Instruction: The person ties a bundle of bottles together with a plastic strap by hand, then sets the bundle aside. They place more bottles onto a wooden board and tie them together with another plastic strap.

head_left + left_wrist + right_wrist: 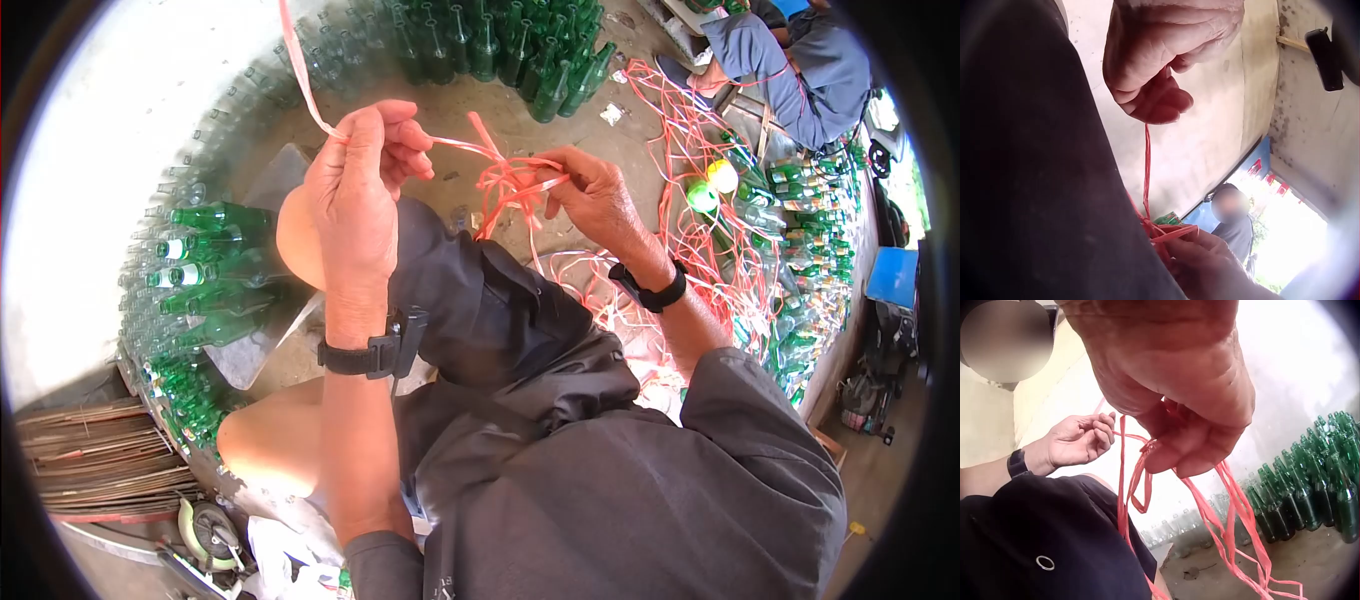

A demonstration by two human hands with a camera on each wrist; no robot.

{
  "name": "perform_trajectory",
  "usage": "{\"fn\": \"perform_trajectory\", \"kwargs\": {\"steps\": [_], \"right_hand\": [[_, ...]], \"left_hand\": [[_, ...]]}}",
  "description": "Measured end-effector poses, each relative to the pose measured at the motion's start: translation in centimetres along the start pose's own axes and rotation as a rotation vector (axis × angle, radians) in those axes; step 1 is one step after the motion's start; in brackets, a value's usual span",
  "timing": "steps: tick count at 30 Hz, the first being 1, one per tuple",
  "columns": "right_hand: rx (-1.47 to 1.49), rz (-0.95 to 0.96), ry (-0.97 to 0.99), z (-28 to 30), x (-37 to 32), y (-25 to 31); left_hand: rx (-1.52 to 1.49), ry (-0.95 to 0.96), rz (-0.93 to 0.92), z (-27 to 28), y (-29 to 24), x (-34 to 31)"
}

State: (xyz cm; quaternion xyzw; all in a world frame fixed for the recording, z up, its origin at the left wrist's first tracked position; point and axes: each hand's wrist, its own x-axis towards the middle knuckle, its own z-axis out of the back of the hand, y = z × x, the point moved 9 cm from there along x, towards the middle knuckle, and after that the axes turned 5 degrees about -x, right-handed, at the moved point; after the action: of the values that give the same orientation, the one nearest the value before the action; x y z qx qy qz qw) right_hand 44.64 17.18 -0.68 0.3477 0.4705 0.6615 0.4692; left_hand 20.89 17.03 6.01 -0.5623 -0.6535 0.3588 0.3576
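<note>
A knotted tangle of pink plastic twine (510,183) hangs between the two hands above the person's knee. The left hand (362,185) pinches one strand between thumb and curled fingers; that strand runs taut to the tangle, and a flat length of it rises past the hand toward the top of the head view. At the tangle's other side the right hand (597,195) pinches the twine near the knot, thumb against the fingers. In the right wrist view loops and loose tails of twine (1229,525) dangle below the right hand (1185,437).
Green glass bottles (485,50) stand in rows along the wall, with more lying at the left (220,270). Loose pink twine (690,235) spreads over the floor and bottles at right. Another person (810,75) sits at upper right. Bundled sticks (100,455) lie lower left.
</note>
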Motion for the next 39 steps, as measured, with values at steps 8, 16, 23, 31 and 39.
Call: {"fn": "perform_trajectory", "kwargs": {"steps": [8, 16, 23, 31, 39], "right_hand": [[-0.064, -0.038, -0.006, 0.6, -0.4, -1.9], [-0.04, 0.013, -0.127, 1.7, -0.9, -0.5], [-0.054, 0.091, -0.23, 2.6, -1.4, 2.0], [-0.018, 0.092, -0.22, 2.7, -1.7, 3.0], [-0.082, 0.079, -0.196, 3.2, -2.0, 2.7]], "left_hand": [[-0.049, 0.016, -0.045, 0.0, -1.1, 0.0], [-0.056, 0.006, -0.035, -0.5, -0.8, -0.2], [0.203, 0.01, 0.109, -1.1, 3.2, -1.0], [0.388, 0.258, 0.358, -4.6, 7.5, -2.6], [0.314, 0.078, 0.27, -3.2, 6.5, -2.4]]}}
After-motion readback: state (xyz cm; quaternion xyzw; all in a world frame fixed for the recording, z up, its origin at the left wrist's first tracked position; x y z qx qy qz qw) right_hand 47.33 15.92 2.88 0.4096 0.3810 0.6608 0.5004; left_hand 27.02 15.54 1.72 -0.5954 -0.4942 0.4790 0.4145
